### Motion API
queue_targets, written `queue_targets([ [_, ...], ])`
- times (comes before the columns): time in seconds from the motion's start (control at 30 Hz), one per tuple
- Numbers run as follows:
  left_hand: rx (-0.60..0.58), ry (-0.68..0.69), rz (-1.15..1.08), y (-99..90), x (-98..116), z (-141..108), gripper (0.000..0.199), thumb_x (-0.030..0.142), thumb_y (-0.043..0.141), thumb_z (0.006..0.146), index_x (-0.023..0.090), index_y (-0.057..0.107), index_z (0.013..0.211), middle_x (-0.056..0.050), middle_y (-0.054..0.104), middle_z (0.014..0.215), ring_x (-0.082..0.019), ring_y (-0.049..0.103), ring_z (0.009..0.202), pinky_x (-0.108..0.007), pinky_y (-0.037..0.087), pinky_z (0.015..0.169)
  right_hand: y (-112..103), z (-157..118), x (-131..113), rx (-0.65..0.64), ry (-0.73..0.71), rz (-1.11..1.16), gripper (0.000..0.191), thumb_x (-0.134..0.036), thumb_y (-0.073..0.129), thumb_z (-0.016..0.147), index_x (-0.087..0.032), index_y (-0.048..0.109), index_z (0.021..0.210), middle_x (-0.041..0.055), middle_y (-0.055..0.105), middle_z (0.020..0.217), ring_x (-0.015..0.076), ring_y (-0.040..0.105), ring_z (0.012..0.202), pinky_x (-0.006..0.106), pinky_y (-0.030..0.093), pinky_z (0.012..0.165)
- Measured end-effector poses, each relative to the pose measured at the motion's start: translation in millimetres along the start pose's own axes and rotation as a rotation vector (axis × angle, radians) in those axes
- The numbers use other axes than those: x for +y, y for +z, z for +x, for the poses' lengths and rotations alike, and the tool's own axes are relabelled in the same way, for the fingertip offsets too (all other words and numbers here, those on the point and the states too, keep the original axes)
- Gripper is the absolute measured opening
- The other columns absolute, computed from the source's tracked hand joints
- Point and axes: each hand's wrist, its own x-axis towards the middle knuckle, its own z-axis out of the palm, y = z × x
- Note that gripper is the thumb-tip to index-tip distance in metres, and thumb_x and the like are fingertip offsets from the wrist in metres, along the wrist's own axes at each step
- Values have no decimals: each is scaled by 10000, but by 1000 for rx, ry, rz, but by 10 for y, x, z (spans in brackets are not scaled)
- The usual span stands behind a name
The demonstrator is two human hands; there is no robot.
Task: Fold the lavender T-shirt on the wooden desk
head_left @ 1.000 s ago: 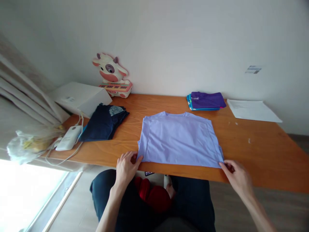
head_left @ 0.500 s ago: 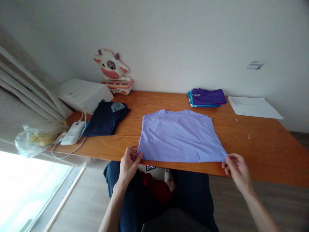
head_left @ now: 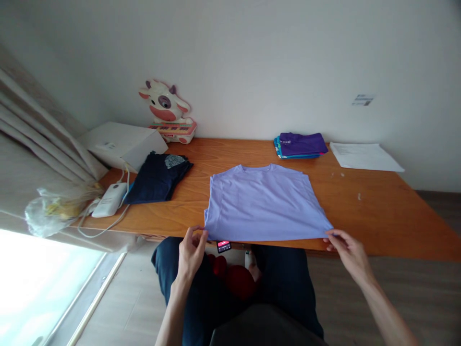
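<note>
Left hand (head_left: 191, 251) and right hand (head_left: 346, 250) pinch the lilac shirt (head_left: 264, 204) hem corners; fold step, lifting evenly away next.

Both forearms bare, no sleeves in view. Left hand (head_left: 190, 252), right hand (head_left: 347, 252): no rings or watch visible. Dark navy trousers (head_left: 284, 283).

soft daylight, blown-out glare lower left, edges warped.

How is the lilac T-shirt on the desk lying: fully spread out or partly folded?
Partly folded: the lilac T-shirt lies flat as a sleeveless rectangle, collar towards the wall; the left hand and right hand pinch its near corners.
</note>
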Motion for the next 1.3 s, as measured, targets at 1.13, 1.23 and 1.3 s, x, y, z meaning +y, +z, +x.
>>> queue_targets([
  [1.13,208,122,305,350,446,1702,297,435,547,1091,207,661,1244,-139,786,1082,-287,723,936,-340,460,781,514,1722,-660,225,-399,-396,384,-508,516,1048,-210,717,1183,167,792,1159,355,723,1055,495,551,968],
  [1.23,132,132,404,393,390,1906,284,400,594,1072,203,676,1259,-159,790,1129,-310,725,985,-354,459,809,629,1941,-664,162,-394,-590,382,-477,515,1059,-195,714,1221,172,797,1101,342,729,995,474,548,929],
  [1.3,109,156,448,395,314,1917,276,401,653,1036,207,695,1228,-159,783,1135,-327,713,1024,-377,474,846,666,1987,-621,88,-406,-682,348,-481,581,1034,-201,725,1183,168,795,1072,333,731,963,458,548,911],
])
